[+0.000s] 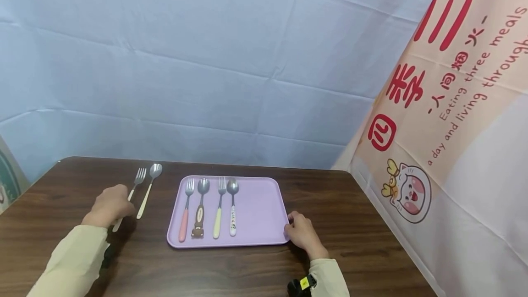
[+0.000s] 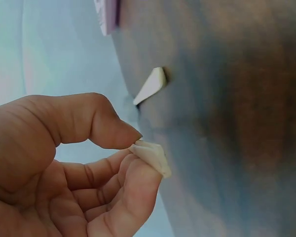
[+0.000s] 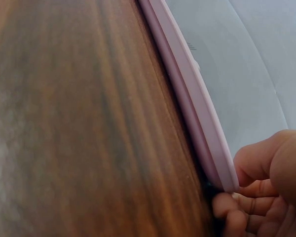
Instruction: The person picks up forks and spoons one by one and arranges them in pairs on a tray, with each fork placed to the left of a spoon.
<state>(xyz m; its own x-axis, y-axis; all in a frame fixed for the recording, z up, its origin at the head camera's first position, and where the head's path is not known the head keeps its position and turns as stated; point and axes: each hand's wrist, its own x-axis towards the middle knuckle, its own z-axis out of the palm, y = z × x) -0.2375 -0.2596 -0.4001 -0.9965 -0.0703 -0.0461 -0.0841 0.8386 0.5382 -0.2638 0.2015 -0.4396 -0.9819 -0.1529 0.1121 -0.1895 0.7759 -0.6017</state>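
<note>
Fork (image 1: 140,176) at left of the frame, its handle pinched between the left hand's (image 1: 109,205) thumb and fingers.

Long axis slants from lower left to upper right, roughly parallel to the spoon (image 1: 145,198) just right of it; the purple tray (image 1: 261,210) lies farther right, its right edge gripped by the right hand (image 1: 304,232). Of the 2 hands, the left is nearer the fork and hides mid-handle; the left wrist view omits the tines. Contact with the table (image 1: 198,274) cannot be told.

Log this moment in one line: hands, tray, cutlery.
Left hand: pinches fork handle | Right hand: grips tray edge | On tray: two forks, two spoons | Beside held fork: loose spoon
</note>
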